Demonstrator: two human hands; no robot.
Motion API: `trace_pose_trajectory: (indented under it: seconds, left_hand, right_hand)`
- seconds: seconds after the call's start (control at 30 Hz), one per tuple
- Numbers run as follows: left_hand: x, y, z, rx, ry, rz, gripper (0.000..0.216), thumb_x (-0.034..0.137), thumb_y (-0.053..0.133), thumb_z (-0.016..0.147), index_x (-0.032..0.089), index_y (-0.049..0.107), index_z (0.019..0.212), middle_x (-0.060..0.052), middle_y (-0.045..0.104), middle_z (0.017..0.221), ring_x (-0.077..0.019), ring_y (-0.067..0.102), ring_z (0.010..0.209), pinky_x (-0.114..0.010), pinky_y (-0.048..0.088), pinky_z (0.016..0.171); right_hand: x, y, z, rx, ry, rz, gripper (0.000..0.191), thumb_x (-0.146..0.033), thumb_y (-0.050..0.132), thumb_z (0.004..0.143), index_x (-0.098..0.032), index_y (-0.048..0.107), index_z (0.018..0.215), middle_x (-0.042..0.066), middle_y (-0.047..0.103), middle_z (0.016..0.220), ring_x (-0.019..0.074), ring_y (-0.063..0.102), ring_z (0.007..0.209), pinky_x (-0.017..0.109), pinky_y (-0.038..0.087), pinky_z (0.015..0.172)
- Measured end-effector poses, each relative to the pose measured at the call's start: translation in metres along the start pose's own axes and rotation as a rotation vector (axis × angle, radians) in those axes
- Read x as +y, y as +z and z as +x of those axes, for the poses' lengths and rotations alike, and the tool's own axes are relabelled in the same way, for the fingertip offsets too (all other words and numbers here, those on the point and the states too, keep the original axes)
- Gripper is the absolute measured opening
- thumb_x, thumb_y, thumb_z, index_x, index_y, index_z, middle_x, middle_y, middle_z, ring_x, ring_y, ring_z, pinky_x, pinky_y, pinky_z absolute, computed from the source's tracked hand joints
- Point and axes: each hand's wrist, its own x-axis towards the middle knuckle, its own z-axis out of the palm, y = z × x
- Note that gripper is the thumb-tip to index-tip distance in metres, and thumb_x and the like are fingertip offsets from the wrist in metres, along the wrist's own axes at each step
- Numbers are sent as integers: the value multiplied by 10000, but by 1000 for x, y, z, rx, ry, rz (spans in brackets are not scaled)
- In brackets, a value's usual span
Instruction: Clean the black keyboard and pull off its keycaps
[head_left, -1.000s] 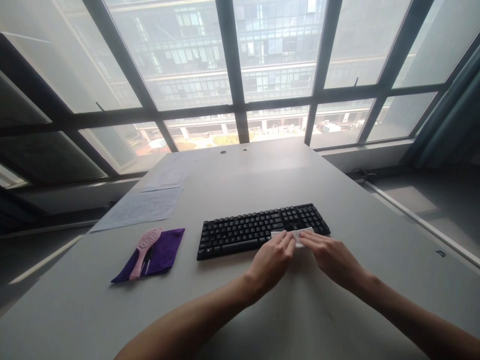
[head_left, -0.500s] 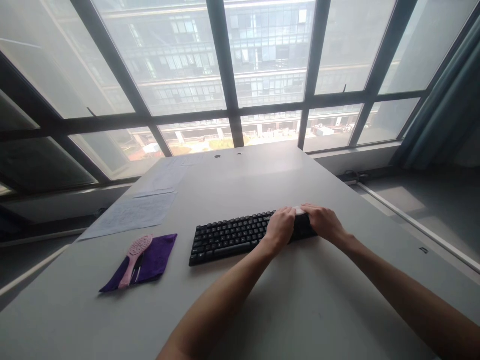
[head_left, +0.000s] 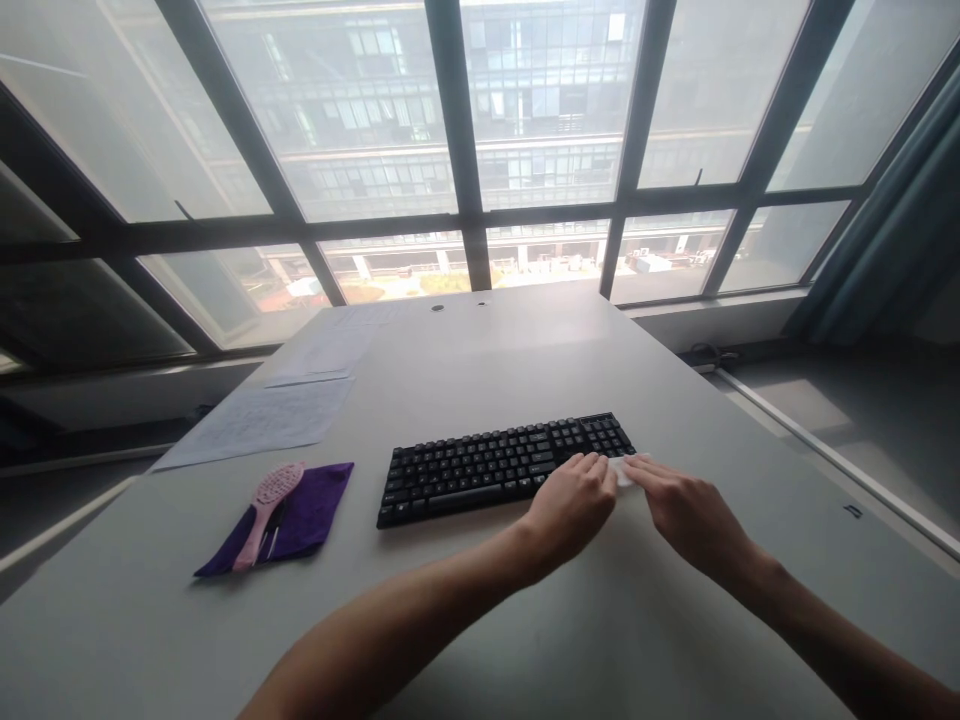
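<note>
A black keyboard (head_left: 502,465) lies across the middle of the grey table (head_left: 480,360). A small white wipe (head_left: 624,469) rests at the keyboard's near right corner. My left hand (head_left: 571,503) and my right hand (head_left: 686,512) meet over the wipe, fingers pressed down on it from both sides. Most of the wipe is hidden under my fingertips.
A purple cloth (head_left: 300,510) with a pink brush (head_left: 266,497) on it lies left of the keyboard. Sheets of paper (head_left: 259,420) sit further back on the left. Large windows run behind the table, and a curtain (head_left: 885,230) hangs at right.
Both hands and the wipe have come back from the keyboard's far right edge to its near right corner, closer to me.
</note>
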Motion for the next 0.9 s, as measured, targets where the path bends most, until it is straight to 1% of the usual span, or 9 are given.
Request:
trace_pose_trajectory:
  seconds: [0.07, 0.2, 0.3, 0.4, 0.5, 0.63, 0.77, 0.83, 0.9]
  left_hand:
    - [-24, -19, -6, -2, 17, -29, 298, 54, 485, 962, 83, 619, 1227, -161, 678, 1259, -236, 612, 1246, -352, 473, 1090]
    - [-78, -47, -29, 8, -100, -14, 331, 47, 476, 960, 127, 623, 1246, -127, 664, 1311, -230, 617, 1244, -348, 493, 1073]
    - [-108, -48, -56, -14, -200, -9, 414, 12, 447, 937, 179, 622, 1272, -98, 659, 1330, -225, 608, 1262, -356, 506, 1061]
    - [-126, -36, -83, -38, -262, -39, 460, -9, 432, 918, 195, 629, 1280, -91, 660, 1333, -224, 613, 1259, -370, 509, 1062]
    - [-126, -24, -107, -49, -260, -24, 459, -19, 429, 915, 157, 615, 1295, -113, 649, 1345, -232, 589, 1289, -372, 506, 1071]
    - [-102, -20, -134, -45, -199, 17, 496, -61, 419, 888, 118, 582, 1321, -141, 616, 1384, -235, 555, 1325, -362, 515, 1066]
    - [-79, -32, -157, -56, -141, -53, 502, -36, 442, 908, 149, 561, 1359, -110, 616, 1392, -221, 564, 1316, -354, 520, 1067]
    - [-82, -43, -163, -44, -169, -108, 495, -21, 429, 926, 172, 571, 1359, -88, 622, 1388, -204, 575, 1304, -349, 508, 1080]
    - [-97, -56, -167, 1, -252, -136, 477, -7, 408, 936, 176, 603, 1331, -79, 628, 1381, -196, 588, 1289, -348, 490, 1097]
  right_hand:
    - [-14, -6, 18, 22, 19, 18, 465, -56, 390, 940, -216, 694, 1254, 82, 665, 1333, 228, 614, 1260, 376, 531, 1018]
    - [-51, -1, 75, 2, 45, 87, 435, -83, 405, 947, -249, 712, 1207, 54, 668, 1335, 224, 631, 1237, 347, 527, 992]
    - [-78, 17, 115, -33, 30, 136, 385, -87, 412, 945, -209, 736, 1113, 76, 685, 1308, 227, 615, 1255, 342, 483, 1033]
    - [-99, 38, 136, -81, -10, 176, 389, -51, 417, 921, -201, 727, 1102, 73, 683, 1312, 215, 606, 1260, 321, 470, 1034]
    - [-112, 52, 131, -112, -67, 200, 399, -33, 402, 922, -187, 720, 1109, 81, 683, 1308, 200, 588, 1273, 301, 454, 1043]
    - [-126, 52, 99, -128, -144, 192, 406, -30, 393, 925, -156, 713, 1140, 102, 664, 1332, 208, 550, 1312, 306, 417, 1083]
    - [-146, 36, 78, -214, -166, 153, 357, -46, 420, 917, -155, 721, 1074, 108, 721, 1209, 221, 661, 1126, 302, 493, 945]
    - [-158, 28, 85, -217, -154, 147, 321, -78, 422, 942, -178, 723, 985, 91, 754, 1084, 215, 693, 1010, 293, 506, 865]
    - [-169, 24, 104, -177, -151, 150, 318, -93, 415, 962, -188, 718, 977, 93, 755, 1061, 219, 688, 1020, 293, 494, 867]
